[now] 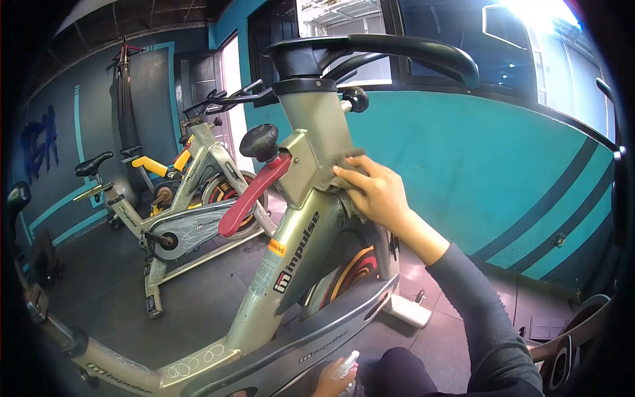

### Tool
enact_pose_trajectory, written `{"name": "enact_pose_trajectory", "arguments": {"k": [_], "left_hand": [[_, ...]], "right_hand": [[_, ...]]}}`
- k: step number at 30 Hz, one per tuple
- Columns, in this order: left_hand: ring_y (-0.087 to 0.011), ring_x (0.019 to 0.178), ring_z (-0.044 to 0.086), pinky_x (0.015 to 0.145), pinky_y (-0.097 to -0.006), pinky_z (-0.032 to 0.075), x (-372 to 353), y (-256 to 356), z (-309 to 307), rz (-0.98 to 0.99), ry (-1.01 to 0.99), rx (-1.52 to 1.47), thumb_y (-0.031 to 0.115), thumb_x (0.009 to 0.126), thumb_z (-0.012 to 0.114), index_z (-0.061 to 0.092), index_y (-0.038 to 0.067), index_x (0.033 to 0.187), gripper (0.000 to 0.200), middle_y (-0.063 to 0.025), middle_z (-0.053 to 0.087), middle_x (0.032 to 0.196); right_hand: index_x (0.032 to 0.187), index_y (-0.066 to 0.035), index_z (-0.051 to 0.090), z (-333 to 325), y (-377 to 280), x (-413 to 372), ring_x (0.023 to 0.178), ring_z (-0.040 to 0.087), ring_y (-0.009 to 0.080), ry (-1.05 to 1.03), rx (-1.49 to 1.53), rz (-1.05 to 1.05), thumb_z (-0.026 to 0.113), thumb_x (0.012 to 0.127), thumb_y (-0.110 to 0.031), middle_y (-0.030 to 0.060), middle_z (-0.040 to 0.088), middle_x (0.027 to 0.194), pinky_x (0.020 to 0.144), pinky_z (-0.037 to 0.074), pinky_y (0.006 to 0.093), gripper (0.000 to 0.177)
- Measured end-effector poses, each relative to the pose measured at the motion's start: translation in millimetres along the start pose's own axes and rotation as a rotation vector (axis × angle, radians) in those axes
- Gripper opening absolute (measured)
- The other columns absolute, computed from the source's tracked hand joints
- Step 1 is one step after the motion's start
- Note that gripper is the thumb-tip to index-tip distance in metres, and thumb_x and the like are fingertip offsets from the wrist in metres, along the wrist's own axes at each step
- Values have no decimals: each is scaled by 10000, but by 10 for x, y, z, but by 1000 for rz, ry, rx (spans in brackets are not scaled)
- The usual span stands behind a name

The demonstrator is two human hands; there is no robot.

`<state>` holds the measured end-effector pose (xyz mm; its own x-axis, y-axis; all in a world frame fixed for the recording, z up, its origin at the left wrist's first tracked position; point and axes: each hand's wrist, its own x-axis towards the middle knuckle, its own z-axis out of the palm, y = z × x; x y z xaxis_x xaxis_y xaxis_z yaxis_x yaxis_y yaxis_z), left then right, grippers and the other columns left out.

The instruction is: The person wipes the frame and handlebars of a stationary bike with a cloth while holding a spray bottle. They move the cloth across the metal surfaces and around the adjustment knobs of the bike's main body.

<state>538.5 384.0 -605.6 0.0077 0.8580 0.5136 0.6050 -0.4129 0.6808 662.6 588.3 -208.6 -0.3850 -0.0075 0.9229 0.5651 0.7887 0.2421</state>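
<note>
A grey-green exercise bike frame (264,291) stands right in front of me. My right hand (378,192) presses a dark grey cloth (331,175) against the frame just below the handlebar post (317,119), fingers closed on the cloth. Left of the cloth are a red lever (254,195) and a black knob (259,141). Low in the view, my left hand (331,382) is wrapped round a small clear bottle with a white top (346,365), beside the bike's lower cover. The bottle's lower part is partly hidden.
Black handlebars (397,49) extend overhead to the right. Another grey bike (192,228) and a yellow one (151,165) stand at the left. A teal wall (450,159) with windows lies behind. Part of other equipment (575,337) shows at the lower right.
</note>
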Motion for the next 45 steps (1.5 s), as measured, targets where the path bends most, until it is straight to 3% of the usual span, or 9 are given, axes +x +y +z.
{"name": "enact_pose_trajectory", "arguments": {"k": [12,22,25,29,32,35,36,39,45], "left_hand": [[-355,999,652,872,-475,516,20,-76,-3,240,52,-129,44,843,640,665,19,967,129,-193,673,1116],[-339,825,632,692,-423,527,102,27,-68,328,119,23,50,813,674,671,28,981,169,-149,672,975],[-183,846,688,756,-314,522,103,83,-162,-199,-107,-295,359,866,689,645,70,1146,405,-65,713,924],[-230,822,703,748,-340,538,90,122,-161,-304,-119,-328,225,826,694,682,91,1003,222,-74,721,904],[-316,806,636,694,-399,526,140,203,-105,270,200,-79,58,835,664,672,25,994,163,-136,670,951],[-294,799,638,696,-383,524,90,19,-18,109,111,-216,58,839,661,672,28,995,159,-135,667,933],[-142,875,648,833,-288,500,75,-24,-117,-313,-159,-553,292,884,705,565,-22,1253,504,-82,681,947],[-95,872,642,808,-252,503,96,60,-121,-351,-85,-744,87,843,659,660,-4,1086,259,-51,700,967],[-335,866,629,719,-434,518,171,10,-64,324,117,-20,75,838,662,673,31,1000,168,-134,662,1007]], "right_hand": [[1073,-183,712,28,124,928,894,655,296,325,54,-45,667,739,-72,59,644,1093,757,534,387,354],[1054,-113,701,-103,178,328,937,652,316,7,112,66,630,754,1,98,646,1088,790,535,368,328],[1040,-146,706,-81,249,-3,920,646,316,-76,108,106,626,755,-55,84,640,1076,782,532,395,310],[1048,-153,706,-5,247,77,919,639,312,19,89,58,631,754,-58,79,635,1085,781,521,403,317],[1048,-156,703,50,180,442,919,638,305,180,96,5,638,756,-64,76,635,1089,779,517,402,313],[1052,-156,694,61,74,926,917,633,304,345,77,-73,641,753,-66,74,632,1063,779,515,404,317],[1055,-154,690,60,61,970,914,630,305,351,71,-78,639,753,-65,74,630,1051,774,515,405,318],[1062,-148,678,61,82,958,908,622,306,326,64,-76,635,753,-63,75,624,1016,763,517,405,323],[1041,-130,676,-9,115,353,911,618,301,70,80,4,633,742,-62,77,622,1012,771,515,400,309]]}}
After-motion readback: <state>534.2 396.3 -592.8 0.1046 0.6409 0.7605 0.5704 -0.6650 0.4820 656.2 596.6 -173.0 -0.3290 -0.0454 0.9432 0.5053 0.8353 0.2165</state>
